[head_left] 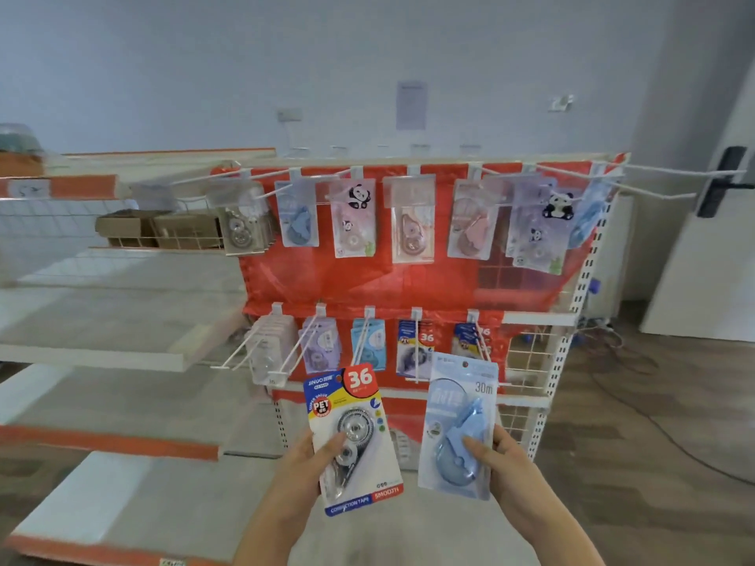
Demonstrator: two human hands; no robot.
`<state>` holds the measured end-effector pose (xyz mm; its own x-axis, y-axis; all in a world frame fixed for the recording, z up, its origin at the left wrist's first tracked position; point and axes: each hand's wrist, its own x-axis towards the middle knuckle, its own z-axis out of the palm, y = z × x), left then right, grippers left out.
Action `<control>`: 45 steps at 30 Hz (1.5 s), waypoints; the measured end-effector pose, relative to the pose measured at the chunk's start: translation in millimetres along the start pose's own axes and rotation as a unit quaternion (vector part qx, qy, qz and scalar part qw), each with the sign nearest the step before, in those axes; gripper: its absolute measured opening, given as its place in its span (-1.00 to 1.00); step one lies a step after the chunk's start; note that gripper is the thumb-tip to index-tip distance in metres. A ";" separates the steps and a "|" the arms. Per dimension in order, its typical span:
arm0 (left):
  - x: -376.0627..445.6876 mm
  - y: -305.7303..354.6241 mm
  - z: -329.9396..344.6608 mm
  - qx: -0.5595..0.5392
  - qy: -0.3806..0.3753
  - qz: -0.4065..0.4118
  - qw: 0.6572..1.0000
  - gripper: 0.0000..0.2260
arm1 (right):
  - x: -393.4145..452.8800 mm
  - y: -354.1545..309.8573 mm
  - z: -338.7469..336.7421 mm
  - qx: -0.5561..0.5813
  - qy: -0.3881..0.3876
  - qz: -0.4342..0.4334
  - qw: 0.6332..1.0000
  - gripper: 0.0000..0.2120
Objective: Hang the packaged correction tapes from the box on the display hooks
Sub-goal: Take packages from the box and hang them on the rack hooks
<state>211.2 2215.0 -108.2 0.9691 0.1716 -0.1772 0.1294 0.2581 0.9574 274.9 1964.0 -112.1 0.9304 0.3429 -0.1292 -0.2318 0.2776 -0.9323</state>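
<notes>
Left hand (304,467) gripping the "36" correction tape pack (353,439), right hand (500,463) gripping the pale blue pack (459,426) (marked 30m), both below seemingly stocked display hooks (416,345)

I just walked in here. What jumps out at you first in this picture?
Two packaged correction tapes held up in front: the left hand grips a bright "36" pack, the right hand a pale blue pack. Behind them, a red display backing carries two rows of hooks hung with similar packs.
</notes>
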 end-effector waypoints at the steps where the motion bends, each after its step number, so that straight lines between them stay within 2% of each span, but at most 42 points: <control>1: 1.8 -2.6 6.4 -0.003 -0.002 0.001 1.000 -0.57 | -2.1 -1.7 -6.2 -0.002 -0.003 -0.004 1.000 -0.58; 3: 9.9 -8.4 22.1 -0.007 -0.017 0.003 1.000 -0.32 | -6.6 -5.2 -23.3 0.000 0.004 -0.013 1.000 -0.39; 4: 15.1 -11.1 30.1 -0.007 -0.028 0.003 1.000 -0.26 | -8.8 -7.6 -32.1 0.008 0.010 -0.014 1.000 -0.27; 7: 29.4 -13.8 57.1 -0.014 -0.042 -0.009 0.999 -0.52 | -11.9 -11.9 -58.6 0.026 0.035 -0.018 0.999 -0.13; 9: 40.6 -10.6 74.6 -0.002 -0.050 -0.010 0.999 -0.54 | -10.8 -17.0 -73.8 0.025 0.062 -0.022 0.998 -0.11; 12: 63.6 -4.6 95.7 0.007 -0.083 -0.013 0.996 -0.73 | -7.8 -31.0 -91.8 0.021 0.120 -0.037 0.992 -0.15; 14: 80.1 0.2 112.3 0.012 -0.101 -0.024 0.995 -0.78 | -7.2 -45.2 -98.7 0.020 0.153 -0.056 0.986 -0.13; 17: 102.5 8.4 140.1 0.021 -0.131 -0.024 0.991 -0.80 | -5.4 -71.8 -109.9 0.015 0.188 -0.087 0.978 -0.23; 20: 124.9 12.3 163.5 0.028 -0.161 -0.017 0.986 -0.79 | -0.4 -98.4 -123.3 0.003 0.226 -0.126 0.966 -0.11; 22: 135.8 16.3 182.1 0.025 -0.193 -0.014 0.981 -0.57 | 2.4 -112.8 -135.1 0.003 0.242 -0.152 0.958 -0.08; 23: 141.1 18.9 191.6 0.025 -0.200 -0.015 0.979 -0.48 | 3.2 -121.0 -139.9 0.002 0.243 -0.160 0.957 -0.09; 24: 147.4 19.7 202.2 0.017 -0.201 -0.013 0.979 -0.52 | 5.0 -128.9 -146.3 0.000 0.245 -0.167 0.955 -0.09; 26: 159.2 22.7 221.2 0.010 -0.193 -0.001 0.981 -0.80 | 10.5 -145.2 -159.1 -0.010 0.246 -0.185 0.951 -0.15; 29: 179.9 30.0 251.5 0.020 -0.178 0.019 0.984 -0.79 | 23.1 -171.1 -179.9 -0.016 0.229 -0.205 0.951 -0.49; 31: 189.1 35.0 270.8 0.006 -0.174 0.045 0.984 -0.66 | 35.0 -189.1 -193.0 -0.030 0.210 -0.209 0.955 -0.62; 34: 202.6 40.8 294.5 -0.007 -0.155 0.081 0.985 -0.19 | 52.1 -217.5 -211.4 -0.049 0.175 -0.233 0.955 -0.62; 35: 205.2 42.1 301.1 -0.018 -0.147 0.085 0.985 -0.13 | 57.2 -225.6 -217.5 -0.046 0.164 -0.243 0.955 -0.60; 37: 212.1 42.5 311.4 -0.034 -0.131 0.092 0.986 -0.20 | 65.4 -239.3 -230.7 -0.030 0.141 -0.257 0.956 -0.58; 40: 214.6 45.4 324.0 -0.056 -0.114 0.093 0.987 -0.63 | 75.7 -255.2 -246.9 -0.038 0.116 -0.256 0.959 -0.66; 41: 215.8 45.9 326.7 -0.062 -0.104 0.095 0.988 -0.68 | 78.5 -258.1 -250.5 -0.043 0.112 -0.256 0.959 -0.68; 43: 217.4 46.7 329.8 -0.068 -0.088 0.101 0.989 -0.67 | 84.7 -259.9 -257.7 -0.051 0.103 -0.251 0.961 -0.73; 45: 217.0 47.8 331.5 -0.063 -0.081 0.112 0.988 -0.51 | 87.8 -259.9 -260.5 -0.060 0.091 -0.244 0.964 -0.77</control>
<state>497.3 1949.5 -25.3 0.9927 0.0858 0.0850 -0.1099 0.3493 0.9306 490.7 1688.1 30.9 0.9570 0.0316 0.2884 0.2712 0.2560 -0.9278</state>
